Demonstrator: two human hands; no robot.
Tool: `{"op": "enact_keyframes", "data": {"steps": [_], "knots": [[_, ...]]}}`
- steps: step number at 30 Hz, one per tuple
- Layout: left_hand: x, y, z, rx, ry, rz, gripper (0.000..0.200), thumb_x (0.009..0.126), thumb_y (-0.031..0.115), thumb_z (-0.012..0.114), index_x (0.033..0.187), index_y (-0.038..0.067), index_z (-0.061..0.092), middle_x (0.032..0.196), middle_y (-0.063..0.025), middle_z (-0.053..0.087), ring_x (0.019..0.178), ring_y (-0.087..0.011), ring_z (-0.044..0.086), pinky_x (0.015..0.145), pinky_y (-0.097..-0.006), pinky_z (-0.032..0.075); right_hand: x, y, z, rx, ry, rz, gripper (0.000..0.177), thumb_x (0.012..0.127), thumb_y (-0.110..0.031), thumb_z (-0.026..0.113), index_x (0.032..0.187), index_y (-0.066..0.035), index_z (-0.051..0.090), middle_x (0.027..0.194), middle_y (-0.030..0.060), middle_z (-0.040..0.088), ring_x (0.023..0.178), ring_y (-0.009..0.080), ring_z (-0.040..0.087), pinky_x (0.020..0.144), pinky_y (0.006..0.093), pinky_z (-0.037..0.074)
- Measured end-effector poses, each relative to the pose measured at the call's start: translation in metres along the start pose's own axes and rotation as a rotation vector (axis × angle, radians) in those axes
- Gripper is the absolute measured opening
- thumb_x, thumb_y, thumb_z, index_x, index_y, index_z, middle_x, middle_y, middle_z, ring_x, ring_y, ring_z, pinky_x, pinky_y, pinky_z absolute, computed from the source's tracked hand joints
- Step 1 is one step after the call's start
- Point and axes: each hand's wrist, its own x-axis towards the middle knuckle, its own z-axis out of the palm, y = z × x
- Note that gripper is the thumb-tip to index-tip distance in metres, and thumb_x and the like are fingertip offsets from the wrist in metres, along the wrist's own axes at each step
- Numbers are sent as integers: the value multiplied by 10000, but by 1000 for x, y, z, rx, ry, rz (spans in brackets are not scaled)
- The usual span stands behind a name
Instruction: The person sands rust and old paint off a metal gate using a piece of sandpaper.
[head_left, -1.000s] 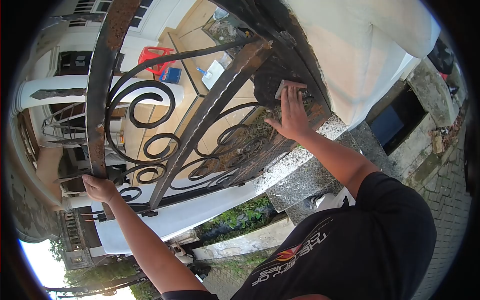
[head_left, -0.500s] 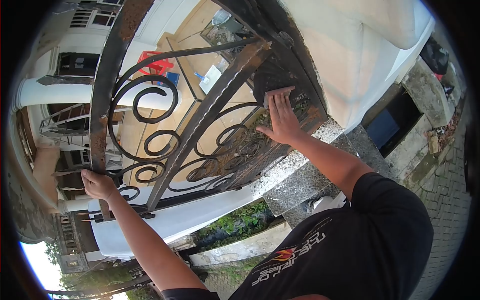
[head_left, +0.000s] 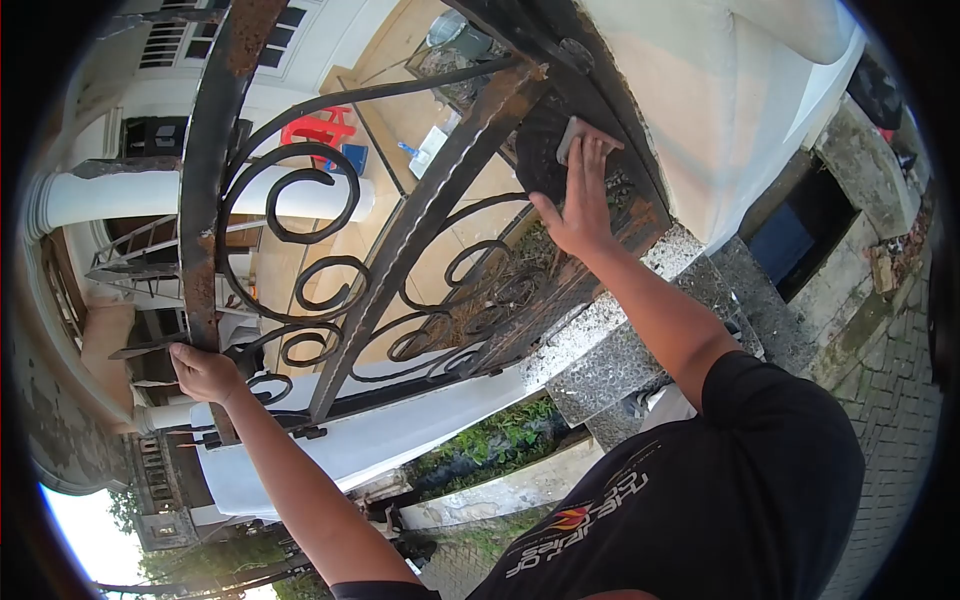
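My right hand [head_left: 582, 210] presses a reddish-brown piece of sandpaper [head_left: 594, 134] flat against a dark panel [head_left: 542, 150] of the metal gate. Its fingers lie over the sandpaper and the thumb sticks out to the side. At the left, my left hand [head_left: 208, 376] is closed around the gate's outer bar [head_left: 200, 290], close to a pointed spike [head_left: 150, 347]. Black scrolls [head_left: 315, 205] fill the space between the bars. Rust shows on the outer bar and around the lower right part of the gate.
Beyond the gate, a red plastic stool [head_left: 318, 130], a blue box [head_left: 348, 158] and a white tray with a blue-handled tool [head_left: 428, 150] are on the tiled floor. A ladder [head_left: 140, 250] stands farther left. A cream wall [head_left: 690, 120] adjoins the gate; a planted ditch [head_left: 490, 445] runs below.
My right hand and the sandpaper have moved up and right along the dark panel, and the sandpaper has tilted. The left hand keeps its grip. The view has shifted slightly.
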Motion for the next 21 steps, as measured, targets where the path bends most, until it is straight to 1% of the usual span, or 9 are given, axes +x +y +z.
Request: {"op": "enact_keyframes", "data": {"steps": [5, 7, 9, 10, 13, 15, 16, 18, 21], "knots": [[-1, 7, -1, -4, 10, -27, 653, 974, 539, 341, 904, -22, 667, 783, -252, 657, 733, -463, 592, 661, -526, 435, 42, 2, 5, -14, 286, -9, 975, 911, -555, 545, 1496, 79, 90, 1522, 353, 137, 1429, 504, 115, 1124, 634, 130], [-1, 7, -2, -10, 14, -31, 649, 975, 533, 340, 894, -27, 659, 786, -256, 653, 724, -461, 589, 656, -521, 435, 24, 15, 10, 5, 264, 18, 992, 915, -570, 529, 1499, 79, 57, 1530, 352, 108, 1435, 499, 95, 1135, 614, 121], [-1, 4, -3, 0, 28, 10, 646, 977, 528, 339, 894, -29, 656, 790, -258, 652, 720, -460, 585, 656, -518, 436, 1, 32, 18, 143, 246, 351, 1034, 902, -600, 529, 1502, 73, 21, 1538, 346, 74, 1442, 491, 72, 1148, 587, 113], [-2, 4, -1, 6, 39, 50, 642, 979, 523, 339, 893, -31, 653, 794, -261, 651, 716, -459, 581, 657, -516, 436, -4, 37, 19, 142, 251, 341, 1034, 902, -600, 529, 1502, 73, 21, 1538, 346, 74, 1442, 491, 72, 1148, 587, 113], [-2, 4, -1, -59, 21, 15, 637, 982, 517, 340, 887, -32, 650, 803, -266, 648, 723, -463, 583, 659, -523, 435, -2, 36, 12, 184, 221, 490, 1070, 884, -616, 545, 1502, 66, 0, 1542, 342, 52, 1443, 487, 65, 1157, 569, 118], [-3, 3, -1, -44, 6, -18, 638, 984, 514, 341, 903, -32, 660, 817, -263, 659, 746, -465, 598, 663, -526, 441, 18, 9, -4, 55, 156, 203, 1060, 881, -606, 561, 1500, 71, 30, 1535, 349, 77, 1441, 484, 93, 1160, 556, 142], [-3, 1, -1, -34, 22, -23, 635, 984, 512, 343, 916, -29, 668, 826, -258, 666, 754, -465, 604, 665, -527, 446, 30, 0, -15, 53, 154, 210, 1060, 881, -606, 561, 1500, 71, 30, 1535, 349, 77, 1441, 484, 93, 1160, 556, 142], [-2, 4, -1, -51, 33, -20, 627, 981, 508, 355, 948, -24, 684, 849, -244, 683, 776, -462, 615, 684, -524, 460, 49, -6, -28, -79, 131, -68, 1020, 891, -581, 564, 1498, 72, 67, 1533, 346, 106, 1437, 483, 124, 1160, 537, 171], [-2, 6, -2, -33, 40, -42, 639, 978, 517, 354, 944, -30, 683, 853, -244, 684, 793, -458, 621, 699, -521, 463, 34, 28, -21, -1, 130, -39, 994, 894, -581, 559, 1498, 63, 103, 1532, 338, 132, 1430, 485, 151, 1157, 527, 190]]}}
